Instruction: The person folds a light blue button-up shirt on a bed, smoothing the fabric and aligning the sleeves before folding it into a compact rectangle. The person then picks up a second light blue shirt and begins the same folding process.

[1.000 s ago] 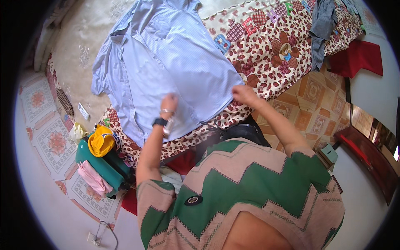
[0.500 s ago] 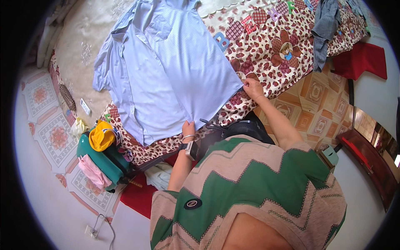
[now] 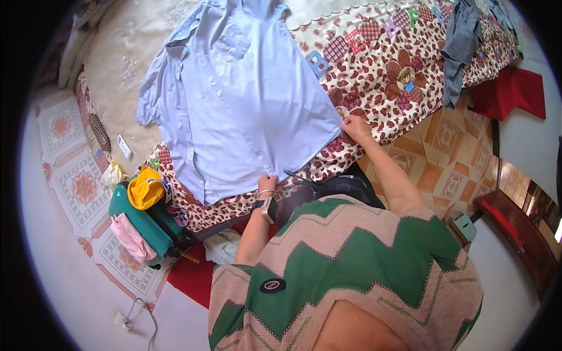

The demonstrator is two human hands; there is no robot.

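Note:
A light blue short-sleeved shirt (image 3: 252,105) lies spread over the bed, its collar end away from me and its hem toward me. The button front runs down its left part, and a chest pocket shows near the top. My left hand (image 3: 267,183), with a bangle and a watch on the wrist, pinches the hem near the middle. At the hem's right corner, my right hand (image 3: 356,128) is closed on the cloth. Between both hands the hem is drawn fairly straight.
A leopard-print bedspread (image 3: 374,88) covers the bed's near edge. Grey-blue clothing (image 3: 461,50) hangs over it at right. Left stands a green case (image 3: 137,219) bearing a yellow cap (image 3: 146,188) and pink cloth (image 3: 132,237). A white remote (image 3: 124,146) lies on the bed.
The whole scene has shifted slightly right and down in the picture. Both hands keep their hold on the shirt hem, and the shirt lies almost the same.

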